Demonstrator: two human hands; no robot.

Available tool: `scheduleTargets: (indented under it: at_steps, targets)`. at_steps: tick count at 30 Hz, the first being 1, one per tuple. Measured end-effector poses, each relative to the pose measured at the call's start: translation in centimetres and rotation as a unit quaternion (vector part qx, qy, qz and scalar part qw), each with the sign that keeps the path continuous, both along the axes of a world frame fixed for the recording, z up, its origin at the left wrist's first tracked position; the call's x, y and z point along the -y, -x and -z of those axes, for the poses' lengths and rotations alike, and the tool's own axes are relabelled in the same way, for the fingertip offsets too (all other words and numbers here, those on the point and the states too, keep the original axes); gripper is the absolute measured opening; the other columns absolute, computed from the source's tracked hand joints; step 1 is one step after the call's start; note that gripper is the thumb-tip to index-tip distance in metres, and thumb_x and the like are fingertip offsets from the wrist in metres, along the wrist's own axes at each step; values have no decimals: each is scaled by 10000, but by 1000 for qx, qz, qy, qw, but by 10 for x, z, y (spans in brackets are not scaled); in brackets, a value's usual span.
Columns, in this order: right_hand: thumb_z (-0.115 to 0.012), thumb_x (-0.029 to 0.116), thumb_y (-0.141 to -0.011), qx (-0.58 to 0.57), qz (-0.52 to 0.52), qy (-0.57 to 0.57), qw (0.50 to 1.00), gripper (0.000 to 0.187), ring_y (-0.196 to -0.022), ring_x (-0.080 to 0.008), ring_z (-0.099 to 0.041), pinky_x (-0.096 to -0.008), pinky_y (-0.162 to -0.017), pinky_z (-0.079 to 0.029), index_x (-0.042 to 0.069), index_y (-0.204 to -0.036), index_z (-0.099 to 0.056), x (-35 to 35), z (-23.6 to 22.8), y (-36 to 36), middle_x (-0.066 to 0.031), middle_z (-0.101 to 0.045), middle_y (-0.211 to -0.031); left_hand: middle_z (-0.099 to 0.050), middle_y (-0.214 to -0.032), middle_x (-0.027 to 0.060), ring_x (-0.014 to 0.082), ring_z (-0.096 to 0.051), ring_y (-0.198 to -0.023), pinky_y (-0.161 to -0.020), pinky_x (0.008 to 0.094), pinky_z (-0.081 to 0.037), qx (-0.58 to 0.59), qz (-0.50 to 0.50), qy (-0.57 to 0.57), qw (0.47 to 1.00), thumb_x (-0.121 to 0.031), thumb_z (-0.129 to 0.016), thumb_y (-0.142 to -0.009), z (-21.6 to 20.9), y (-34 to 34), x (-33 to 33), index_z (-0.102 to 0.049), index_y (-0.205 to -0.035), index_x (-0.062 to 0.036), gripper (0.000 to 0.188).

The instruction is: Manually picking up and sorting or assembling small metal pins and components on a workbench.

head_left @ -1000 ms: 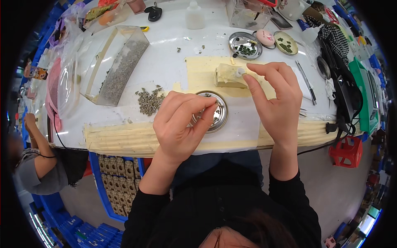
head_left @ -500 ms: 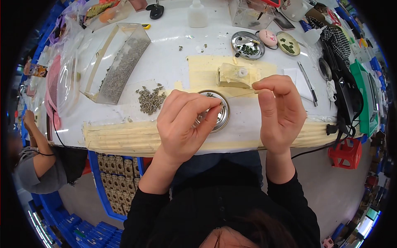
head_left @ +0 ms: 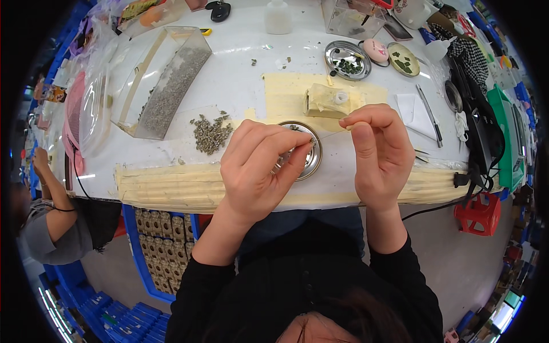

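Observation:
My left hand (head_left: 257,171) is closed in a pinch above a round shiny metal dish (head_left: 315,163). A tiny dark piece seems to be between its thumb and forefinger, too small to name. My right hand (head_left: 382,160) pinches the end of a thin straight strand (head_left: 331,135), needle- or wire-like, which runs toward the left fingertips. Left of the dish lies a pile of small grey-green pieces (head_left: 210,135). Just behind my hands sits a tape-wrapped block (head_left: 320,102) with a small white knob on it.
A clear bin of grey granules (head_left: 174,86) stands at back left. Farther right are a metal plate with dark green bits (head_left: 357,70), a pale dish (head_left: 404,60), a pen-like tool (head_left: 429,114) and white paper (head_left: 413,111). Padded tape (head_left: 166,183) lines the front edge; another person sits left.
My right hand has come slightly left, nearer the left hand, and the strand between them looks shorter. The whole view has shifted slightly.

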State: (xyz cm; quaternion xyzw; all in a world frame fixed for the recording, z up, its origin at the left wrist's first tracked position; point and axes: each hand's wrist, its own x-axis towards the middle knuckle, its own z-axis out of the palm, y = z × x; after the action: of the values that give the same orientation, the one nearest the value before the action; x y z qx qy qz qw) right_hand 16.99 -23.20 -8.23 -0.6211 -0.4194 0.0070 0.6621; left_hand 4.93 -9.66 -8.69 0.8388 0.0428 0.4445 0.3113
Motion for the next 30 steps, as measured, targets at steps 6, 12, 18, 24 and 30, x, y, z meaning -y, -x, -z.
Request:
scheduleTargets:
  at_steps: [6, 12, 18, 24, 30]
  targets:
    - [-666, 63, -946, -1, -2, -1, 1000, 86, -837, -147, -615, -254, -783, -478, -16, -952, -635, -1, 0, 0, -77, -661, -909, -682, -799, 44, 195, -590, -683, -600, 295, -455, -5, -2, 1, 1000, 39, -802, -693, 0, 1, 0, -710, -881, -50, 227]
    - [-671, 58, -940, 2, 2, 5, 1000, 83, -834, -152, -617, -256, -778, -480, -18, -951, -639, -1, 1, 0, -79, -662, -908, -679, -799, 48, 196, -591, -684, -598, 296, -456, -2, -1, 1, 1000, 40, -802, -693, -1, 1, 0, -711, -882, -48, 227]
    - [-668, 48, -937, 5, 8, 6, 1000, 70, -834, -154, -620, -256, -778, -480, -18, -947, -645, -2, 2, 0, -79, -662, -906, -680, -801, 51, 200, -594, -689, -602, 297, -461, -1, 3, 3, 1000, 43, -800, -695, -1, 1, 0, -711, -883, -45, 226]
    - [-657, 42, -942, -2, 5, 7, 1000, 66, -842, -150, -620, -256, -787, -480, -21, -950, -641, -2, 2, 0, -79, -663, -912, -681, -802, 53, 202, -594, -691, -604, 298, -463, -3, 4, 4, 1000, 47, -798, -695, -1, 1, 0, -711, -882, -45, 226]
    - [-635, 51, -966, -70, -15, -33, 997, 92, -862, -136, -611, -251, -821, -475, -39, -981, -626, -1, -2, -3, -70, -668, -922, -682, -803, 52, 196, -590, -686, -598, 298, -458, -2, 5, 3, 1000, 51, -796, -697, -1, 1, -1, -709, -886, -44, 229]
